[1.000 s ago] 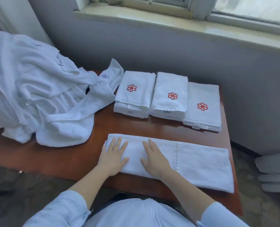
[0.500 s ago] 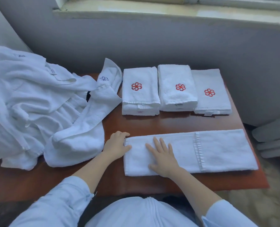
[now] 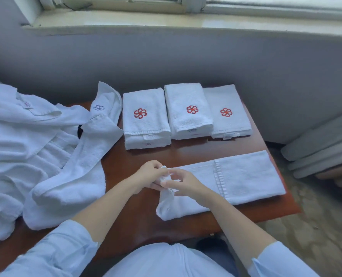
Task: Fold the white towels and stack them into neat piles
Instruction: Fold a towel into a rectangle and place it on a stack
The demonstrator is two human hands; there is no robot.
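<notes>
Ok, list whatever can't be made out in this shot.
Head view:
- Left end of the long folded white towel: covered by the left hand and right hand.
- The small labels on the three red-flower folded stacks: too small to read.
- The heap of loose white towels: cut off by the left edge.

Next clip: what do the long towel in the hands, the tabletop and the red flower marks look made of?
The long towel: white terry, probably cotton; nubby pile with a flat ribbed band. The tabletop: reddish-brown wood or wood-look laminate, glossy; soft reflections, grain unclear. The red flower marks: apparently embroidered thread, crisp against the pile.
</notes>
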